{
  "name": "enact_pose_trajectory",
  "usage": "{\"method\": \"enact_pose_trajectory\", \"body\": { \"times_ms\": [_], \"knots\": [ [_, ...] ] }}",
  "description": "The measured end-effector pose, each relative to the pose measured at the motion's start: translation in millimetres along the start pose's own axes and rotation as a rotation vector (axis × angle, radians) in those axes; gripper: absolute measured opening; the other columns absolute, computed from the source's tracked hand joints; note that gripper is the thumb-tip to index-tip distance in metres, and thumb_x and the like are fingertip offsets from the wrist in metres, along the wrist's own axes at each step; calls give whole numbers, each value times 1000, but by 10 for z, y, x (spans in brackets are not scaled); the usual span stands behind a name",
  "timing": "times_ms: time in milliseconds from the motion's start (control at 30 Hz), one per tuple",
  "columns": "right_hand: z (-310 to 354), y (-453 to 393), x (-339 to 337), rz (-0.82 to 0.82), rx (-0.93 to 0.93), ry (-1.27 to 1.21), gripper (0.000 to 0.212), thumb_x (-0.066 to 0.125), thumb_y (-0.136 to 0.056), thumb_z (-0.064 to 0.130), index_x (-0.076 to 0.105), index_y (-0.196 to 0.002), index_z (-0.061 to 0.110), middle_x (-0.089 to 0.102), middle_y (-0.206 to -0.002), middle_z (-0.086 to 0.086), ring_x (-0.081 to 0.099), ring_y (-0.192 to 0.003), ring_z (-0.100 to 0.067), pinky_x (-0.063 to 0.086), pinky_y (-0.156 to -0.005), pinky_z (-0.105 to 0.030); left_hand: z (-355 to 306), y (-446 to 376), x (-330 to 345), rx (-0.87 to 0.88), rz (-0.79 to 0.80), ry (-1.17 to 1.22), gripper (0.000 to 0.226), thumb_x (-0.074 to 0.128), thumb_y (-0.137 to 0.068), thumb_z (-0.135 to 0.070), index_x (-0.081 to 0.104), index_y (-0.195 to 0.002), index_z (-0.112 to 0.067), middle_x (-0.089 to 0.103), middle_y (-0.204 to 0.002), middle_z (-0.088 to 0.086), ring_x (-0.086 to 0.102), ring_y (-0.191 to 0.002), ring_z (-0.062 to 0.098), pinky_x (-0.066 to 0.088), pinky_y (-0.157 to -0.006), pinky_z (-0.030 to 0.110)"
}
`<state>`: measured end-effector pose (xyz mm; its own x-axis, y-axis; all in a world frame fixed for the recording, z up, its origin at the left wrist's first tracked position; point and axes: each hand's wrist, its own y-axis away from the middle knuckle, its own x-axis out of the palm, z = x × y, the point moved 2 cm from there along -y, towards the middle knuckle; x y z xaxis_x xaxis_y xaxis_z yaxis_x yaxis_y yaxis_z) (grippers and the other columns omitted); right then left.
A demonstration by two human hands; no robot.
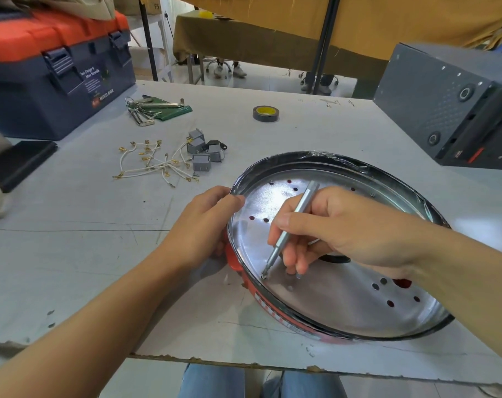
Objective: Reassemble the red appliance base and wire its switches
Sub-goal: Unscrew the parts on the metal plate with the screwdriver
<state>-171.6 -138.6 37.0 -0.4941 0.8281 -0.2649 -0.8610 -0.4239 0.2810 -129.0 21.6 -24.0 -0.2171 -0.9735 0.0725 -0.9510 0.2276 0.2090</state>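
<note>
So the left hand [208, 222] grips the round red appliance base's black rim [327, 160], right hand [330, 228] pinches a slim silver screwdriver [290, 228] on a screw [263, 277] near that edge.

On the tabletop [71, 254], the appliance base [339, 326] sits at my 1 o'clock. Switches [204, 152] and wires [155, 165] lie at 11, tape roll [266, 113] at 12, toolbox [54, 81] at 10 behind them.
</note>
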Motion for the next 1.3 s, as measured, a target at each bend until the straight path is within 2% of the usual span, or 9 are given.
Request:
{"method": "enact_pose_trajectory", "body": {
  "times_ms": [267, 433, 500, 600, 700, 800, 1000, 1167, 1300],
  "knots": [
    [4, 3, -5, 9, -2, 25, 25, 51, -94, 21, 66, -78, 10, 65, -64, -6, 59, -56, -13, 55, -69, -27, -10, 11, 7, 12, 2, -7, 31, 49, -90, -23, 55, -60, -24, 32, -62, 9, 27, -58, 23, 24, -52, 26],
    [81, 29, -5, 31, -55, 133, 15, 54, -93, 16, 62, -82, 10, 67, -67, -8, 62, -61, -17, 54, -69, -27, -7, 0, 5, 31, 11, 16, 21, 52, -87, -23, 54, -66, -20, 35, -71, 14, 27, -66, 31, 25, -55, 29],
    [130, 42, -8, 33, -96, 217, 9, 55, -92, 15, 56, -84, 11, 70, -71, -9, 65, -64, -17, 55, -67, -24, -3, -9, 2, 40, 17, 25, 20, 52, -86, -23, 54, -67, -20, 37, -73, 14, 28, -66, 31, 26, -56, 29],
    [214, 53, -4, 52, -157, 340, 9, 58, -90, 13, 53, -83, 13, 71, -74, -9, 68, -65, -16, 52, -61, -18, -5, -12, 9, 47, 22, 40, 34, 49, -89, -18, 54, -56, -22, 32, -57, 9, 26, -51, 23, 25, -51, 25],
    [323, 57, -28, 71, -209, 462, 10, 66, -85, 15, 58, -79, 18, 69, -69, -6, 60, -53, -6, 43, -49, -12, -12, -10, 13, 52, 18, 41, 37, 48, -89, -15, 53, -53, -23, 32, -53, 3, 26, -49, 20, 23, -50, 25],
    [440, 49, -74, 98, -237, 570, 11, 73, -80, 15, 64, -75, 21, 70, -67, -1, 58, -51, 0, 39, -48, -6, -10, -12, 5, 57, 9, 36, 30, 48, -88, -13, 53, -59, -20, 32, -57, 10, 26, -51, 21, 22, -50, 27],
    [603, 0, -36, 63, -333, 937, 9, 76, -76, 20, 69, -77, 25, 68, -68, 15, 61, -69, 8, 42, -68, -5, -15, -13, 2, 85, 5, 17, 12, 48, -90, -12, 52, -82, -5, 33, -63, 14, 29, -48, 20, 22, -46, 23],
    [660, -36, 19, 68, -297, 1007, 10, 74, -78, 26, 67, -72, 23, 65, -57, 12, 61, -55, 1, 44, -56, -8, -28, -8, 14, 101, 0, 40, 16, 46, -92, -10, 54, -92, 4, 42, -74, 18, 31, -60, 29, 23, -52, 27],
    [648, -30, 32, 53, -231, 1092, 32, 63, -83, 44, 61, -63, 19, 56, -43, 6, 52, -43, -2, 42, -49, -15, -46, 3, 25, 97, -28, 19, 18, 47, -90, -10, 54, -74, -7, 35, -58, 14, 29, -50, 22, 20, -48, 24]
  ]
}}
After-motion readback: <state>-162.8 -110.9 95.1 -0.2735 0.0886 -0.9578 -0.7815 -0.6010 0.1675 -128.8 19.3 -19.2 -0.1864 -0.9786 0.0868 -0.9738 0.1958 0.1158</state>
